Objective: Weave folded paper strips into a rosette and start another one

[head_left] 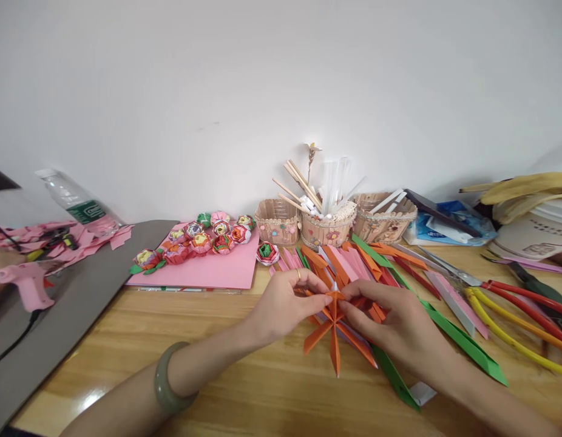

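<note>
In front of me, above the table, is an orange folded-paper star (334,352) with several pointed petals spreading downward. My left hand (285,303) pinches its upper left part between thumb and fingers. My right hand (390,309) pinches the upper right part, its fingertips close to the left ones. The fingers partly hide the upper petals. Behind and below the star lie loose folded paper strips in orange, pink and red, with long green strips (463,343) to the right.
Finished paper flowers (200,244) rest on pink paper sheets (235,267). Decorated baskets (276,221) hold sticks and tubes. Scissors (472,280) with red handles lie right. Another person's hand (1,273) is by a pink glue gun (28,285) at left, near a bottle (76,197).
</note>
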Tool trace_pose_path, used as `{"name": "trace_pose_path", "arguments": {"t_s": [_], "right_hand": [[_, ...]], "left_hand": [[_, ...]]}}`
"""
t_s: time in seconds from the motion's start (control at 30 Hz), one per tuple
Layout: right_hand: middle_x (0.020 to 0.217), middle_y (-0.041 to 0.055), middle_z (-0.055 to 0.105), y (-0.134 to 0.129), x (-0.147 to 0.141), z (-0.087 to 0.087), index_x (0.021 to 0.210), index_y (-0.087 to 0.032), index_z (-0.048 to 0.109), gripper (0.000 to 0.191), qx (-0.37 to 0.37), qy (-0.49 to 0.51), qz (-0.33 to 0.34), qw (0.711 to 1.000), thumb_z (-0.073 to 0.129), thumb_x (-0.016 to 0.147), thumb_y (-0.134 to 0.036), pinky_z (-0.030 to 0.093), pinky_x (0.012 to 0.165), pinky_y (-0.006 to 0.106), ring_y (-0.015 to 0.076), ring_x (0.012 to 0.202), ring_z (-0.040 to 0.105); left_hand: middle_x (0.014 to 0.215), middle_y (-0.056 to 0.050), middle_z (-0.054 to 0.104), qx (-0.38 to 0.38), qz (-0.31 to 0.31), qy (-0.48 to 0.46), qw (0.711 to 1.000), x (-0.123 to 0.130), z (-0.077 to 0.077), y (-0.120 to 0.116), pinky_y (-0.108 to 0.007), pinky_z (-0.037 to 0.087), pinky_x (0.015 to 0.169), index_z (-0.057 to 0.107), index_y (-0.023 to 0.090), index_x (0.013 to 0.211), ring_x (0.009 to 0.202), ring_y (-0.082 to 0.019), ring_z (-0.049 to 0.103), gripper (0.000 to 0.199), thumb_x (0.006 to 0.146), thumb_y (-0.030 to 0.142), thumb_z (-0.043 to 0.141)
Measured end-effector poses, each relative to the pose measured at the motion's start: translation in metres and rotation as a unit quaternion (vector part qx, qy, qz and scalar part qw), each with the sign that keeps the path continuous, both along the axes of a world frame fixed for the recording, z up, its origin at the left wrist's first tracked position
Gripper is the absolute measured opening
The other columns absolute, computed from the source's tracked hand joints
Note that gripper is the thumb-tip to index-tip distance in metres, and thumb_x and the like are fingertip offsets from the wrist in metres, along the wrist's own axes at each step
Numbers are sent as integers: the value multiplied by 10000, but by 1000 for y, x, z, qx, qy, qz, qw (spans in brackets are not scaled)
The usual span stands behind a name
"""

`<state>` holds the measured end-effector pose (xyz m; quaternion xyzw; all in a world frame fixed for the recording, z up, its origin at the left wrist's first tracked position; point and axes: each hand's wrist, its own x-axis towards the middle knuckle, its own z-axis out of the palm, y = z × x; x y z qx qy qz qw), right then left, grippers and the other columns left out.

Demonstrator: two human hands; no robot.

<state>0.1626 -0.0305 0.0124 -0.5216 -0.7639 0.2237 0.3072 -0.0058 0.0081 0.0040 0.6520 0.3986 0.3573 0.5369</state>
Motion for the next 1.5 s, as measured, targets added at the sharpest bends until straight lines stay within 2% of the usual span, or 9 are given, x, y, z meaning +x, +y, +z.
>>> {"name": "trace_pose_path", "arguments": {"t_s": [0.13, 0.27, 0.43, 0.53, 0.7, 0.9, 1.03, 1.2, 1.5], "right_hand": [[678, 27, 647, -3, -1, -6, 741, -201, 578, 139, 107, -52, 11, 993, 467, 824, -208, 462, 573, 262, 152, 601, 600], [747, 54, 658, -5, -2, -9, 756, -195, 552, 148, 188, -73, 23, 979, 434, 836, -154, 467, 606, 280, 167, 671, 613], [822, 60, 652, -4, -3, -8, 765, -199, 534, 133, 211, -44, 27, 976, 448, 837, -127, 471, 651, 290, 169, 757, 611], [830, 54, 651, -4, -3, -8, 747, -203, 516, 129, 224, -37, 14, 974, 460, 823, -115, 476, 655, 289, 165, 764, 613], [832, 52, 646, -6, -3, -6, 721, -215, 497, 142, 218, -21, 4, 976, 454, 819, -123, 484, 634, 283, 163, 752, 616], [842, 57, 644, -3, -3, -10, 756, -211, 533, 124, 229, -34, 17, 973, 481, 819, -117, 485, 662, 309, 170, 765, 606], [926, 67, 622, 0, -2, -9, 862, -219, 563, 136, 251, -46, 27, 967, 491, 818, -113, 482, 729, 342, 189, 861, 581], [981, 106, 549, -3, 0, -4, 1001, -202, 531, 212, 326, -39, -78, 941, 548, 790, -180, 451, 754, 398, 242, 907, 540], [759, 13, 619, -10, -4, -2, 920, -226, 527, 97, 230, -2, -19, 973, 537, 826, -202, 468, 570, 255, 143, 639, 585]], "left_hand": [[667, -34, 642, 234, 30, 77, 969, -2, -6, -7, -247, 484, 559, 581, 142, 688, 604, -130, 584, 54, 731, 123, 555], [696, -72, 644, 516, 31, 120, 847, -4, -13, -11, -283, 494, 627, 569, 140, 730, 677, -157, 589, 97, 772, 80, 505], [635, -40, 623, 471, 73, 93, 874, -1, -8, -11, -240, 475, 562, 543, 154, 723, 598, -129, 571, 81, 762, 86, 524], [667, -52, 636, 431, 21, 63, 900, 0, -4, -14, -256, 482, 613, 555, 153, 692, 637, -138, 579, 93, 726, 68, 534], [718, -38, 624, 141, -12, -48, 989, -1, 1, -13, -252, 490, 640, 552, 157, 756, 671, -134, 590, 38, 756, 156, 514], [879, -53, 660, -26, -21, -64, 997, 1, 2, -3, -259, 494, 662, 616, 155, 944, 773, -147, 601, 218, 746, 132, 527], [808, -45, 670, 55, 1, -20, 998, 0, 2, -1, -258, 495, 665, 660, 146, 825, 746, -147, 602, 148, 721, 103, 564], [780, -48, 669, 219, 52, 1, 974, -4, 3, -3, -254, 504, 646, 632, 154, 766, 734, -147, 604, 39, 748, 176, 604], [824, -69, 658, 466, 5, 66, 882, -10, 1, -3, -268, 501, 702, 605, 160, 843, 782, -140, 610, 152, 843, 119, 458]]}}
